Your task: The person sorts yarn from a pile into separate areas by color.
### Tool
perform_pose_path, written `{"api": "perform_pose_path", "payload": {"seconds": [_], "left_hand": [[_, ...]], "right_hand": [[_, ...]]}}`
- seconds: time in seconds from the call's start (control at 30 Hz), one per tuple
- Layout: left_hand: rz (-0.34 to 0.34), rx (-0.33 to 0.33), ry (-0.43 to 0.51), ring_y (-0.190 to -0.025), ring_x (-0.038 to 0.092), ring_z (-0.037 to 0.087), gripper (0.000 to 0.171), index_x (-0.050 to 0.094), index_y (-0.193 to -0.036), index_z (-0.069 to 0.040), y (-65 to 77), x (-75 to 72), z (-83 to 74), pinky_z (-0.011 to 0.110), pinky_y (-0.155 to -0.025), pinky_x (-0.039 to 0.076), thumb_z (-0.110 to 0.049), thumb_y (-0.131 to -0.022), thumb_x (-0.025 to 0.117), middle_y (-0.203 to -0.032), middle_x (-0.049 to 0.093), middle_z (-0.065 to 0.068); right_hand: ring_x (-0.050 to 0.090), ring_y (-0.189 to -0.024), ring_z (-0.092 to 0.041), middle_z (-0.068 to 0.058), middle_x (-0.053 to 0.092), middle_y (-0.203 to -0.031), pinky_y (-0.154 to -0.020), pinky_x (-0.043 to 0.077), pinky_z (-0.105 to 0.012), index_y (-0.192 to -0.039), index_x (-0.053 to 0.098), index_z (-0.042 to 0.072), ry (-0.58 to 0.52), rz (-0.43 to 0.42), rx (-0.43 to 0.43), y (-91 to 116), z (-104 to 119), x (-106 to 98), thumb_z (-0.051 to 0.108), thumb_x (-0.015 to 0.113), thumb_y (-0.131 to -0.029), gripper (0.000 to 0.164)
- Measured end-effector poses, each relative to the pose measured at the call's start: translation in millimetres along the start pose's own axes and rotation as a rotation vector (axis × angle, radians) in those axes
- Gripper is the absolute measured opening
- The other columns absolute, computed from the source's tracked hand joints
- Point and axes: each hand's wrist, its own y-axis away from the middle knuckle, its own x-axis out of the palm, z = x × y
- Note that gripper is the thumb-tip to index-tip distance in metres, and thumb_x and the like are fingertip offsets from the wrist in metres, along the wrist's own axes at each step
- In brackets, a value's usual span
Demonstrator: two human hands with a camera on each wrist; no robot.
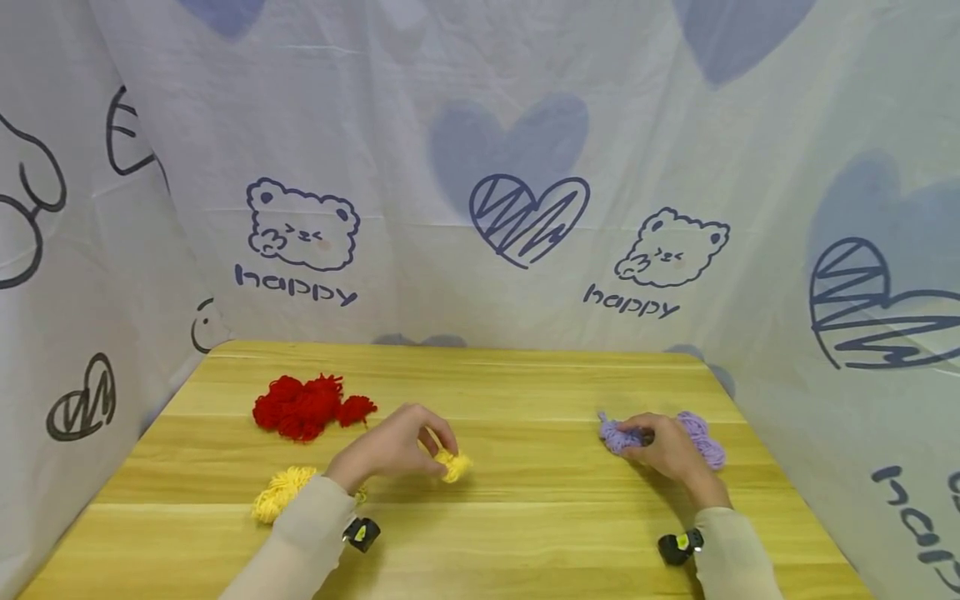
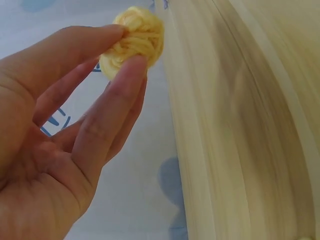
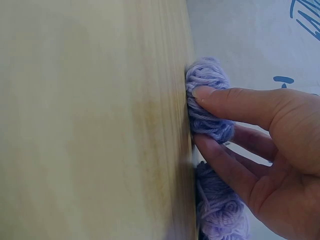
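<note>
My left hand [image 1: 399, 446] pinches a small yellow yarn ball [image 2: 137, 42] between thumb and fingers, held up near the middle of the table. On the right side, my right hand [image 1: 669, 450] grips a small purple yarn bundle [image 3: 209, 102] that touches the wooden surface. A second, lighter purple yarn bundle [image 1: 702, 439] lies just beyond that hand; its near part is hidden. Beside my left forearm sits a larger yellow yarn bundle [image 1: 281, 493], partly covered by the sleeve.
Red yarn bundles [image 1: 303, 407] lie at the table's far left, with a smaller red piece [image 1: 356, 409] beside them. The wooden table [image 1: 510, 542] meets a printed white cloth [image 1: 420, 275] at the back and sides. Each wrist wears a small black camera [image 1: 363, 534].
</note>
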Motion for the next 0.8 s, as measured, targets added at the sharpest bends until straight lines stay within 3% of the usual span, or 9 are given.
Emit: {"api": "perform_pose_path", "payload": {"seconds": [0.37,0.57,0.8], "left_hand": [[0.022,-0.062,-0.017,-0.089,0.066,0.017,0.018,0.078,-0.089,-0.023,22.3,-16.2,11.9,0.033,-0.074,0.058,-0.010,-0.080,0.087,-0.108,0.070,-0.001],[0.032,-0.067,-0.050,-0.086,0.067,0.015,0.018,0.079,-0.088,-0.021,32.3,-28.9,18.2,0.029,-0.072,0.059,-0.011,-0.078,0.089,-0.103,0.072,-0.002],[0.047,-0.074,-0.060,-0.084,0.066,0.015,0.019,0.079,-0.088,-0.021,38.5,-32.4,27.1,0.028,-0.073,0.058,-0.011,-0.077,0.090,-0.098,0.073,-0.005]], "right_hand": [[0.066,-0.117,-0.041,-0.020,0.073,-0.124,-0.100,0.054,-0.058,-0.115,0.078,0.009,-0.005,0.003,0.013,0,0,1,0.008,0.085,-0.083,0.033],[0.066,-0.118,-0.042,-0.021,0.072,-0.125,-0.101,0.053,-0.058,-0.115,0.078,0.008,-0.010,0.001,0.011,1,1,-1,0.008,0.084,-0.083,0.033],[0.066,-0.117,-0.041,-0.021,0.073,-0.124,-0.100,0.054,-0.058,-0.115,0.078,0.008,-0.010,0.002,0.006,1,2,0,0.007,0.084,-0.084,0.032]]}}
